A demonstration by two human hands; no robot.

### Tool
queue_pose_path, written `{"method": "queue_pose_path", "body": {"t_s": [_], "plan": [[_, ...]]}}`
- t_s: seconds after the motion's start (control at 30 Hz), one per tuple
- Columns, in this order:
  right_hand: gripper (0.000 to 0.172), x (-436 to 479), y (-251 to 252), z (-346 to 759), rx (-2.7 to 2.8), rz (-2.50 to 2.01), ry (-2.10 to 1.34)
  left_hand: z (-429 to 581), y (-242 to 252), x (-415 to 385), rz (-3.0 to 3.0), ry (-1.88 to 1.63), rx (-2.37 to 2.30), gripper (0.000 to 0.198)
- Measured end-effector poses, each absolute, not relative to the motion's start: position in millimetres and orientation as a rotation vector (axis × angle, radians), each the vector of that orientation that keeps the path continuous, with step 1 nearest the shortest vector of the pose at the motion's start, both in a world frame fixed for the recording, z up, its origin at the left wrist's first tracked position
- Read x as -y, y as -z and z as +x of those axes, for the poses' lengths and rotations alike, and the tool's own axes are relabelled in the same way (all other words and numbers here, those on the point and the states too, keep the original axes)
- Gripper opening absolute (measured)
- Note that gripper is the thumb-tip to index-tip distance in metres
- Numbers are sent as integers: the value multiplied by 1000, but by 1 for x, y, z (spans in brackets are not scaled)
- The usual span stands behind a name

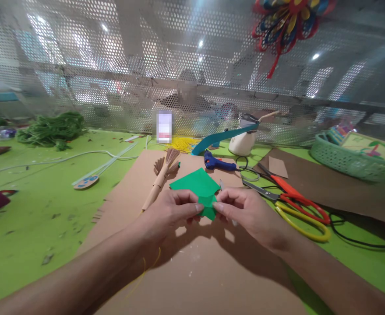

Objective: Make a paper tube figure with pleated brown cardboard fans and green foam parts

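Between both hands, just above a brown cardboard sheet (pixel 192 280), is a small folded piece of green paper (pixel 207 202). My left hand (pixel 175 208) pinches its left edge between thumb and fingers. On the other edge, my right hand (pixel 245 210) pinches it the same way. A larger green paper sheet (pixel 195 181) lies just behind, partly covered by the held piece. Left of it rests a brown paper figure (pixel 161 177) with fanned pleats. A blue glue gun (pixel 219 163) lies behind the paper. The tip of a pen-like object (pixel 221 184) shows beside my right hand.
Scissors with red and yellow handles (pixel 297 203) lie to the right, near a green basket (pixel 353 157). A white jar (pixel 242 142) with a blue strip (pixel 223 136) stands behind. Green strands (pixel 52 129) are piled at left. A perforated metal screen (pixel 129 78) borders the back.
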State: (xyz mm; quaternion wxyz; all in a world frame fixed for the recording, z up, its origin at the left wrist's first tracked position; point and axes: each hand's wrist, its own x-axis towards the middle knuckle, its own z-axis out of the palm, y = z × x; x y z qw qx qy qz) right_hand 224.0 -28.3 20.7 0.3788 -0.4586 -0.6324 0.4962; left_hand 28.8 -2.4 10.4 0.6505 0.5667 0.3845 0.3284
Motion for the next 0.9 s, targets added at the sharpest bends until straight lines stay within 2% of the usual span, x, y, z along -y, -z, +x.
{"method": "queue_pose_path", "body": {"t_s": [0.33,0.57,0.9], "plan": [[20,29,-10,222,1520,-1034,-1549,30,-12,3,1326,-869,-862,19],[12,28,-12,222,1480,-1012,-1494,29,-9,3,1442,-740,-869,21],[17,25,-1,221,1257,-1022,-1460,32,-9,5,1237,-711,-788,25]]}}
